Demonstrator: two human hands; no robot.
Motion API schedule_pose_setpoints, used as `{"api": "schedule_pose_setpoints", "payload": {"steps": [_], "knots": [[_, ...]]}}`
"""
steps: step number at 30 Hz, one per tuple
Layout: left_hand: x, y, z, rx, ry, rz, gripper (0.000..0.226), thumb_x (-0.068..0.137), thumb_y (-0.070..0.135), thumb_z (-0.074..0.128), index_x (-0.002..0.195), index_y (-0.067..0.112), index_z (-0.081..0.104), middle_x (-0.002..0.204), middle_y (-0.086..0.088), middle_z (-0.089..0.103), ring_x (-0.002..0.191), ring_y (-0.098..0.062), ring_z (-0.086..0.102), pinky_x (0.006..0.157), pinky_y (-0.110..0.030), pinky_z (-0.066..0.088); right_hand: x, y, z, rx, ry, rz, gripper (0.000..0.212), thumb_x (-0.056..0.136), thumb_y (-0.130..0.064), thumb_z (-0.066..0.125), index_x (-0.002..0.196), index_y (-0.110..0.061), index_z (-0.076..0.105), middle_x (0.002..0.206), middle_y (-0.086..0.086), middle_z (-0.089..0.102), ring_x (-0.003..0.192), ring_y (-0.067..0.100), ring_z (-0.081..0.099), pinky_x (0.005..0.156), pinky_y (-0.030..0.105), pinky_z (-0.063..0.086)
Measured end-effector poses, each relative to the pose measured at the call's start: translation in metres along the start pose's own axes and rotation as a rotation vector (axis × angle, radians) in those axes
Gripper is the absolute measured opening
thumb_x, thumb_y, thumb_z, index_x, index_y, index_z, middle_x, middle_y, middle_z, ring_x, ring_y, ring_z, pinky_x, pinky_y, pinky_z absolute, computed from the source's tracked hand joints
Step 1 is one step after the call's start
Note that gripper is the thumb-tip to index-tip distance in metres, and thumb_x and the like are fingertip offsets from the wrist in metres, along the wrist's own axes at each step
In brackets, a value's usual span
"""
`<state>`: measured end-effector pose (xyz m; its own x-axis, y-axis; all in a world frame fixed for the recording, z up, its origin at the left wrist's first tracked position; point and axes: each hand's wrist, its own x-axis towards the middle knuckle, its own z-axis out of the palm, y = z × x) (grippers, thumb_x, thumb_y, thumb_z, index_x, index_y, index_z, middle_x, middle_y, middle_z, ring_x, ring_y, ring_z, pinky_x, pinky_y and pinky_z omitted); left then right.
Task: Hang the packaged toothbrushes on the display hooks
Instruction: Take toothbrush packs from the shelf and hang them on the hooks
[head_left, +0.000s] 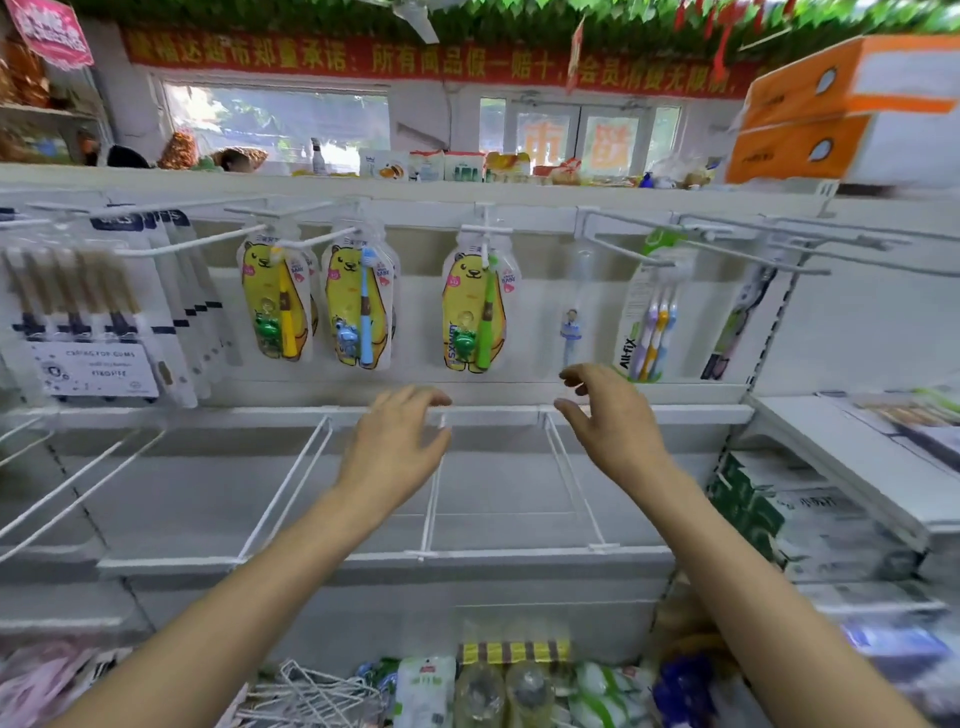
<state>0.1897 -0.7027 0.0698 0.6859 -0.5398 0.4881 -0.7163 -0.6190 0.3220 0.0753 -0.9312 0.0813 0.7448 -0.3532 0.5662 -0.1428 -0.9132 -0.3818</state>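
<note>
Fingers (574, 376) of the right hand (615, 421) are spread and curled, gripping nothing; the left hand (392, 441) is likewise spread and empty. Packaged toothbrushes (475, 312) already hang on hooks (485, 231) across the middle of the frame. Risk: a hand rising toward the clear pack (571, 332) at centre right may knock it loose (it hangs lightly). Obstruction: wire dividers (431, 499) stand below the hands; further stock lies at the lower edge.

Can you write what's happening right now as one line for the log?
left hand: open, empty | right hand: open, empty | yellow bear toothbrush packs: hanging on hooks | both hands below them, touching nothing
</note>
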Motion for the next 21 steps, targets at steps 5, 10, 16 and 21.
{"api": "schedule_pose_setpoints", "payload": {"steps": [5, 10, 16, 21], "knots": [[-0.023, 0.022, -0.010, 0.164, 0.031, 0.211, 0.054, 0.088, 0.043, 0.060, 0.138, 0.027, 0.049, 0.137, 0.006, 0.053, 0.127, -0.018, 0.045, 0.101, -0.039, 0.044, -0.053, -0.010, -0.036, -0.200, 0.003, -0.030, 0.044, 0.095, -0.029, 0.065, 0.136, -0.017, 0.055, 0.133, 0.003, 0.059, 0.119, 0.024, 0.056, 0.088, 0.040, 0.052], [-0.046, 0.060, -0.003, 0.148, 0.023, 0.377, 0.064, 0.084, 0.046, 0.063, 0.141, 0.023, 0.048, 0.138, 0.002, 0.054, 0.128, -0.023, 0.049, 0.108, -0.044, 0.038, -0.107, -0.017, -0.069, -0.320, 0.025, -0.047, 0.050, 0.093, -0.029, 0.068, 0.138, -0.013, 0.055, 0.136, 0.005, 0.058, 0.122, 0.026, 0.056, 0.096, 0.040, 0.051], [-0.070, 0.121, 0.019, 0.004, -0.051, 0.493, 0.065, 0.082, 0.048, 0.061, 0.140, 0.023, 0.047, 0.139, 0.002, 0.053, 0.129, -0.022, 0.048, 0.108, -0.042, 0.039, -0.171, 0.000, -0.116, -0.418, 0.035, 0.029, 0.051, 0.091, -0.030, 0.069, 0.137, -0.013, 0.056, 0.136, 0.006, 0.058, 0.123, 0.027, 0.055, 0.098, 0.041, 0.051], [-0.083, 0.185, 0.038, -0.083, -0.081, 0.554, 0.063, 0.082, 0.051, 0.052, 0.138, 0.025, 0.048, 0.137, 0.004, 0.053, 0.126, -0.021, 0.048, 0.109, -0.041, 0.039, -0.221, 0.032, -0.166, -0.461, 0.068, 0.124, 0.050, 0.095, -0.034, 0.066, 0.139, -0.014, 0.054, 0.137, 0.002, 0.057, 0.123, 0.025, 0.055, 0.098, 0.038, 0.049]]}}
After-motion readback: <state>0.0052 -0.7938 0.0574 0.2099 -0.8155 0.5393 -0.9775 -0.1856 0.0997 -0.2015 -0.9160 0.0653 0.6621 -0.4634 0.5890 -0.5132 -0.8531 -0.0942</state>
